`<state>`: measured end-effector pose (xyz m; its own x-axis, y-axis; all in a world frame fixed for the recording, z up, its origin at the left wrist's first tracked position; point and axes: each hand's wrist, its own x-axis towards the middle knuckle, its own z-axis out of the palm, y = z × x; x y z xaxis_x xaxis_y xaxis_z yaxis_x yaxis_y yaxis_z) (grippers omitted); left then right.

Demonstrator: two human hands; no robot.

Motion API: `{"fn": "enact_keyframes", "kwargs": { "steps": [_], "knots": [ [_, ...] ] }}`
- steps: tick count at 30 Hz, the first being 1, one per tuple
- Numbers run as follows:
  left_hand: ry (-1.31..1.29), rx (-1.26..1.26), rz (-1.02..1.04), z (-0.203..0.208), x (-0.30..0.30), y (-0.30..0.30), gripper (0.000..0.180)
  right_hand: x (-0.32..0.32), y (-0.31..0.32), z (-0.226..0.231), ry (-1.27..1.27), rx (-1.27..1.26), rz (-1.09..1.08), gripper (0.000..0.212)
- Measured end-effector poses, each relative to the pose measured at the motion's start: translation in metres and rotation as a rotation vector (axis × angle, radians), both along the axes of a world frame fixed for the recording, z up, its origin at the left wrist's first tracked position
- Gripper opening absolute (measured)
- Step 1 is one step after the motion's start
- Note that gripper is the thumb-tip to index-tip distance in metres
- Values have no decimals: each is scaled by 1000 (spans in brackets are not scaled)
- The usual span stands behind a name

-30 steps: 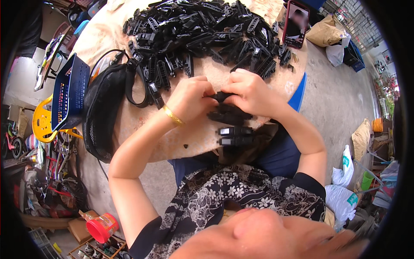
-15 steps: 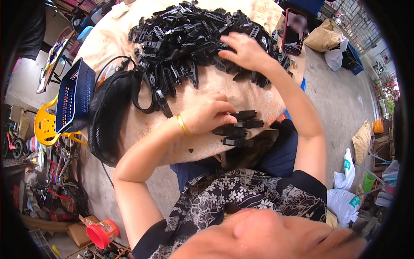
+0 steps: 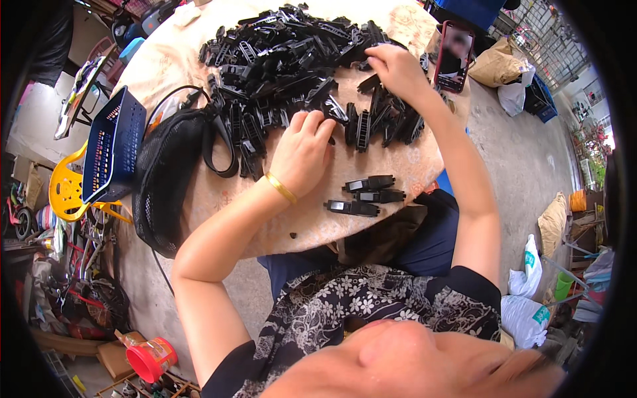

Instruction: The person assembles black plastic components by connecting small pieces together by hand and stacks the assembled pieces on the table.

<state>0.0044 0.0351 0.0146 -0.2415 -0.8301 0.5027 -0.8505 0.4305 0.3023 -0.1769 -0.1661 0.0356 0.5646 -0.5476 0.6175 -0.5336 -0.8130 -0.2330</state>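
A large heap of black plastic clip-like parts (image 3: 279, 56) covers the far half of the round cloth-covered table (image 3: 225, 205). At the heap's near edge my left hand (image 3: 302, 149) reaches in, fingers bent down on the parts and their tips partly hidden. My right hand (image 3: 398, 73) is at the heap's right side, its thumb and fingers curled together against black parts; what they hold is hidden. Below it stands a looser cluster of parts (image 3: 385, 113). Near the table's front edge lie 3 separate black parts (image 3: 375, 196), apart from both hands.
A black mesh bag (image 3: 166, 179) with a strap rests at the table's left side. Beyond it a blue basket (image 3: 116, 146) sits on a yellow chair (image 3: 65, 186). An upright phone (image 3: 454, 56) stands at the far right edge. A tiny black bit (image 3: 292, 235) lies near the front.
My left hand has moved from the separate parts at the front edge up to the heap. My right hand has shifted slightly right, and a gap has opened between the heap and the right cluster.
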Motion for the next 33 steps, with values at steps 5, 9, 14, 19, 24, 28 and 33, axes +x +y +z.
{"fn": "enact_keyframes", "kwargs": {
  "steps": [5, 9, 14, 19, 24, 28, 33],
  "knots": [
    [-91, -19, 33, -5, 1, 3, 36, 21, -24, 4, 404, 91, -291, 26],
    [-160, 38, -29, 6, -5, 9, 34, 38, -22, 8, 572, 247, -374, 29],
    [-120, -19, -307, 4, -9, 14, 36, 29, -10, -1, 507, 113, -294, 25],
    [-69, -32, -305, 7, -11, 15, 36, 13, 16, 12, 8, 210, -92, 21],
    [86, 187, -269, 5, 0, 14, 40, -13, 88, 24, -86, 540, 233, 15],
    [92, 235, -319, 6, 1, 16, 38, -39, 132, 19, 141, 798, 370, 19],
    [162, 86, -172, 2, -6, 15, 13, -46, 131, 11, 273, 789, 236, 18]
  ]
}}
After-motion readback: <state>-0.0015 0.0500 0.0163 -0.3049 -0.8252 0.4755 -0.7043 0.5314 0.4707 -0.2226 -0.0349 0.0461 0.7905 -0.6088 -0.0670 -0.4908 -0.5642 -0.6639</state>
